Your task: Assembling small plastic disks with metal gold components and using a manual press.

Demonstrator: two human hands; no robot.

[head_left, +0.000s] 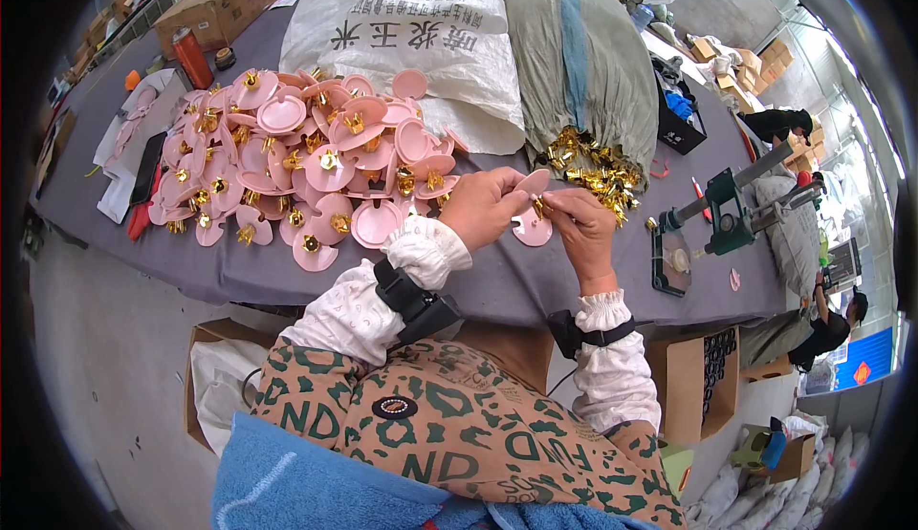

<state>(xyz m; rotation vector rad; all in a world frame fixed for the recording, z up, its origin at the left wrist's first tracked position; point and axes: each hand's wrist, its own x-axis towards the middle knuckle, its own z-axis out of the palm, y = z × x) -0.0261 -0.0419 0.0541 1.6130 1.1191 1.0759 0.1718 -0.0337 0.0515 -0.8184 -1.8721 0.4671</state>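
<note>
My left hand (481, 207) pinches a pink round disc (533, 183) by its edge, tilted above the table's front part. Close against it, the fingers of my right hand (583, 231) are closed on a small gold metal clip (539, 208) at the disc's underside. Just below both hands another pink disc (533, 231) shows, partly covered. To the left spreads a heap of notched pink discs (283, 114), many with gold clips fixed in their middles. Loose gold clips (612, 178) spill out beyond my right hand.
Behind the clips stands a bulging green-grey sack (535, 43), beside a white woven sack (411, 71). A dark green hand press (732, 215) stands on the right. A red can (192, 59) and cardboard box (229, 9) are at the back left. Other people (830, 329) are at far right.
</note>
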